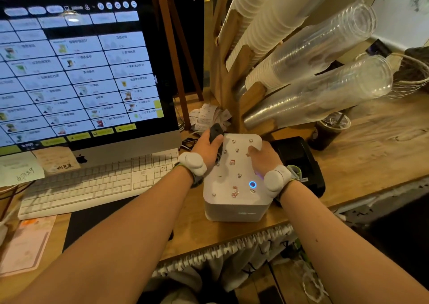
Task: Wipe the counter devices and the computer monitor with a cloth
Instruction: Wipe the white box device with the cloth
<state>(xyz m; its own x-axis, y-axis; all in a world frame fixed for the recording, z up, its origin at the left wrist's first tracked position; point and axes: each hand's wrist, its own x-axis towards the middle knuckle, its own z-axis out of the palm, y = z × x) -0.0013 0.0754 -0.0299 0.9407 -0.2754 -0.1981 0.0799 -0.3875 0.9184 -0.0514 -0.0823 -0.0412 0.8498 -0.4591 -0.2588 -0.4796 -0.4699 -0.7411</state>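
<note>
Your left hand [209,148] is gripping a dark device [216,132], fingers curled round it, and is holding it over the far left edge of the white box [234,178]. Your right hand [263,157] is gripping the box's far right corner, thumb lying on top and fingers wrapping out of sight over the edge. The box is sitting on the counter [371,141], right of the keyboard [92,182] and just beside a black printer [299,155]. Its blue ring light is glowing. The monitor [81,71] is standing lit at the left, behind the keyboard.
</note>
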